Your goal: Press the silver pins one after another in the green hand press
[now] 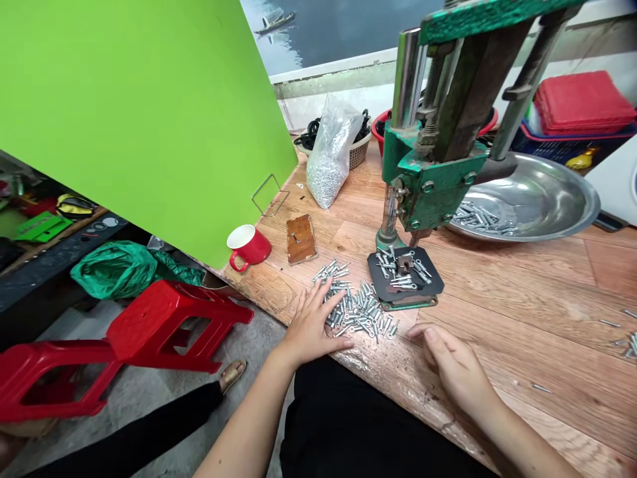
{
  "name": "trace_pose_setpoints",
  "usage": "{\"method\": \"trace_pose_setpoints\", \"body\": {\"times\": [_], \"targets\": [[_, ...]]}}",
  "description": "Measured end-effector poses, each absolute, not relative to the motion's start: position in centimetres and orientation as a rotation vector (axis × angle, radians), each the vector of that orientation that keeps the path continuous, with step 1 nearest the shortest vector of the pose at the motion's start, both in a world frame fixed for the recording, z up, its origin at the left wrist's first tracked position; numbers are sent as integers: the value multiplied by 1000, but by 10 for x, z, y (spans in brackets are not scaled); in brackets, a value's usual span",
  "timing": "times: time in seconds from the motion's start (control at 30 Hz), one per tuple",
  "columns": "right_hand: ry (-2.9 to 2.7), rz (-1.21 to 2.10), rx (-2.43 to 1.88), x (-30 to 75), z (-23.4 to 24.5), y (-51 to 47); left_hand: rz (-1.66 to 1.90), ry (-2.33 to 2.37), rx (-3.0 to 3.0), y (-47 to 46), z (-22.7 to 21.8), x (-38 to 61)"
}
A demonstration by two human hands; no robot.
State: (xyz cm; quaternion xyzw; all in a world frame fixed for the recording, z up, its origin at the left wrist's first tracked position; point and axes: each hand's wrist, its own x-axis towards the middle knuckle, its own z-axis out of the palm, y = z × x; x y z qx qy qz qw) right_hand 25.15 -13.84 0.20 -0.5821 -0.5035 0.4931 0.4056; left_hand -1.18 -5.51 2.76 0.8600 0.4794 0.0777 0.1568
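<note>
A loose pile of small silvery ring-ended bolts [365, 311] lies near the table's front edge. My left hand [314, 324] rests at the pile's left side, palm down, fingers spread and touching some of the bolts. To the right of the pile, my right hand [450, 358] hovers by the table edge with fingers curled and the thumb against the index finger; whatever lies inside is hidden. Just beyond is a green press [438, 189], whose dark base tray [430, 287] bears more such bolts around a small metal block [404, 265].
A red mug [259, 247] and a brown wooden piece [301, 247] stand left of the pile. Behind are a clear bag of small metal parts [328, 169] and a wide steel bowl [557, 222] with bolts. Red stools [169, 312] and a person's foot [233, 376] are at lower left.
</note>
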Motion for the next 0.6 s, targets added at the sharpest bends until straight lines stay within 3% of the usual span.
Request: {"method": "trace_pose_setpoints", "body": {"times": [0.13,0.6], "targets": [[-1296,1208,-1504,251,5,-138,213,1526,2448,-47,22,-19],[-1298,1178,-1533,248,10,-139,765,1780,2091,-50,4,-30]]}}
